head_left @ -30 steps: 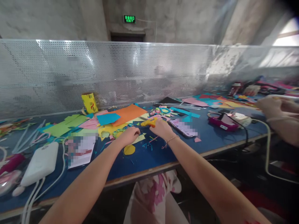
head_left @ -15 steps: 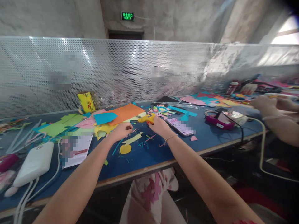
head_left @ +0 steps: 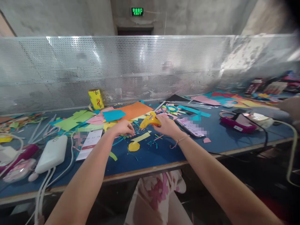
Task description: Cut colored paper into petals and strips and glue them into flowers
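Note:
My right hand [head_left: 168,125] is wrapped round a small yellow hot glue gun [head_left: 148,121], its nozzle tilted down and to the left. Just left of that nozzle, my left hand [head_left: 123,128] has its fingertips pinched together; whatever may be between them is too small to make out. Below the hands lie a yellow paper disc [head_left: 134,147] and a pale yellow paper strip [head_left: 142,137] on the blue tabletop [head_left: 145,159]. Thin blue paper scraps [head_left: 152,143] are scattered close by.
Behind my hands spread orange paper [head_left: 136,111], blue paper [head_left: 114,115] and green paper [head_left: 72,120]. A phone [head_left: 191,127] lies right, another phone [head_left: 90,145] left beside a white power bank [head_left: 52,153] with cables. A perforated metal screen [head_left: 140,68] borders the back.
The view has swung left. My right hand has raised and tipped the glue gun so its nozzle points lower, close to my left fingers.

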`<action>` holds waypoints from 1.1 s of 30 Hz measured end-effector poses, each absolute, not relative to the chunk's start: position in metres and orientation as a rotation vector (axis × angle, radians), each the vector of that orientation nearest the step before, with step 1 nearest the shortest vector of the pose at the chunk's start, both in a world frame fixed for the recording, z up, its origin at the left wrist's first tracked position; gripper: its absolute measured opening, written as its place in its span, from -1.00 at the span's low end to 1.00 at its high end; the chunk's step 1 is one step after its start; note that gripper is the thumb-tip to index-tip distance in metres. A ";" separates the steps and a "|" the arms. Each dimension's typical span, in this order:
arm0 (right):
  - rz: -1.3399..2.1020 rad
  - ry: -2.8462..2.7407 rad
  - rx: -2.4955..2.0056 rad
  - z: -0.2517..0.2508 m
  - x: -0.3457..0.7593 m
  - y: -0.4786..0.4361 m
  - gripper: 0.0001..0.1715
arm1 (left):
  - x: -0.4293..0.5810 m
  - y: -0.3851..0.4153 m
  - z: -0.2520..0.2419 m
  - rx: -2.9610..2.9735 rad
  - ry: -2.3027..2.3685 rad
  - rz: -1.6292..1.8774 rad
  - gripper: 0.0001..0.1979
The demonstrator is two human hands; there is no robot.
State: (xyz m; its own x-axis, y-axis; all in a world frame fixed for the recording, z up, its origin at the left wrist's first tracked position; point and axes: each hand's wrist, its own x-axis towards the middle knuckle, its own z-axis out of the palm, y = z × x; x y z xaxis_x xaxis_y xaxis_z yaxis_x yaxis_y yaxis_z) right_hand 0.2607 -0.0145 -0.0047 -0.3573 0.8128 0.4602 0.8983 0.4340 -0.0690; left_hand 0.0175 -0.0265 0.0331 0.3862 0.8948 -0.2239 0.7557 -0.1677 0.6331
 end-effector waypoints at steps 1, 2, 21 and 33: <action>-0.270 -2.286 -1.431 -0.006 0.257 -0.016 -0.64 | 0.016 -0.027 0.034 1.986 1.420 0.217 -0.86; -0.270 -2.311 -1.414 -0.008 0.255 -0.016 -0.63 | 0.013 -0.026 0.034 2.012 1.430 0.170 -0.86; -0.267 -2.441 -1.272 -0.021 0.246 -0.011 -0.60 | 0.010 -0.016 0.020 2.140 1.388 -0.157 -0.73; -0.362 -2.410 -1.250 -0.015 0.240 -0.019 -0.64 | 0.009 -0.018 0.024 2.129 1.352 -0.159 -0.77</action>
